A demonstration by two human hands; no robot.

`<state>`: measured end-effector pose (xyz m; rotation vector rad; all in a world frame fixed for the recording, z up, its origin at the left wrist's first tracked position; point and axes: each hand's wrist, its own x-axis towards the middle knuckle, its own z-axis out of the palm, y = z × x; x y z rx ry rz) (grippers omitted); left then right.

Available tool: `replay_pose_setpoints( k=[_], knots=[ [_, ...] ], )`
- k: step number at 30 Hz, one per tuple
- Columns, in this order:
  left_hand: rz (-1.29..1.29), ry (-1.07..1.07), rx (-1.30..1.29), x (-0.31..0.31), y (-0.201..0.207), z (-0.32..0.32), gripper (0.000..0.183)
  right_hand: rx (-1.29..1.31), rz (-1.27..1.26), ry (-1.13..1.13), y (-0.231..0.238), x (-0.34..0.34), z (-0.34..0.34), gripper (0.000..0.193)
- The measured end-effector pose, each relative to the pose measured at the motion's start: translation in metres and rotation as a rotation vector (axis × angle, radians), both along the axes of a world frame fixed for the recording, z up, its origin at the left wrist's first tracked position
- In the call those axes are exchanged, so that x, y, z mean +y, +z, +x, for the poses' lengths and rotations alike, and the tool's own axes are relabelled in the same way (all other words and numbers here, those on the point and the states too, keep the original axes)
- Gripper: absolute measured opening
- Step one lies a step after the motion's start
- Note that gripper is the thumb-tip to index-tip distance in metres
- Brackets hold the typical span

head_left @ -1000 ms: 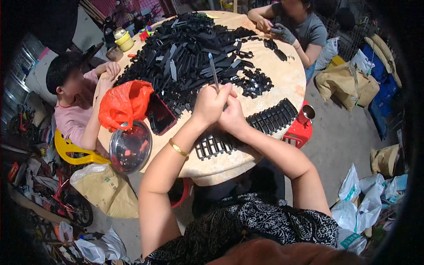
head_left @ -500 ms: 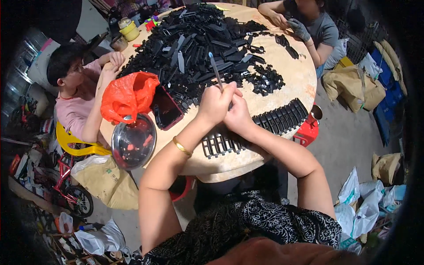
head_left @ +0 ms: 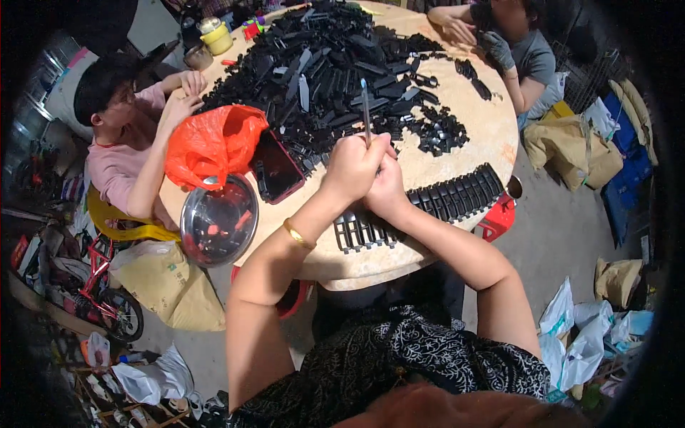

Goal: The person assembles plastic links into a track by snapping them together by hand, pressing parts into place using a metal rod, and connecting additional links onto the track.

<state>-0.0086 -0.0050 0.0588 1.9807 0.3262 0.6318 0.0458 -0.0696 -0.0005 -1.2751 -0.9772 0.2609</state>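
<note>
Over the near part of a round table, my two hands are pressed together. My left hand (head_left: 351, 168), with a gold bangle on its wrist, is closed around a pen-like stick (head_left: 367, 114) with a clear barrel and a blue tip pointing up. Against it, my right hand (head_left: 386, 189) has its fingers curled in; whatever they grip is hidden between the hands. Beneath my right wrist runs a row of black plastic pieces (head_left: 457, 196) laid side by side. Just beyond my hands spreads a large heap of loose black plastic parts (head_left: 335, 71).
Left of the heap lie a red plastic bag (head_left: 214, 146), a dark phone (head_left: 277, 170) and a round clear-lidded dish (head_left: 217, 225). One person in pink (head_left: 118, 175) sits at the left, another in grey (head_left: 531, 60) at the far right. A red stool (head_left: 497, 220) stands by the right edge.
The pen-like stick stands a little more upright in my left hand. My hands stay together above the table. The whole view has shifted slightly.
</note>
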Motion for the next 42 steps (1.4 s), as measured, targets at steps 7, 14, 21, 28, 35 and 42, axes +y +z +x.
replay_pose_setpoints(
  k=[7,14,21,28,35,42],
  knots=[
    [0.08,0.056,-0.103,0.014,-0.002,-0.005,0.038,0.028,-0.05,0.05,0.026,-0.001,-0.012,0.015],
    [-0.058,0.044,-0.059,0.009,-0.011,-0.012,0.036,0.037,0.024,0.064,0.003,0.004,-0.016,0.016],
    [-0.013,0.058,0.025,0.021,-0.01,-0.017,0.04,-0.094,0.048,-0.005,0.006,0.017,-0.018,0.016],
    [-0.05,0.079,-0.103,0.02,-0.009,-0.025,0.037,-0.044,0.063,0.102,0.003,0.021,-0.022,0.024],
    [-0.017,0.134,-0.058,0.026,-0.013,-0.031,0.037,0.021,-0.062,0.115,0.004,0.023,-0.027,0.013],
    [0.02,0.144,-0.106,0.027,-0.009,-0.038,0.038,-0.003,0.076,0.079,0.013,0.025,-0.039,0.024]
  ],
)
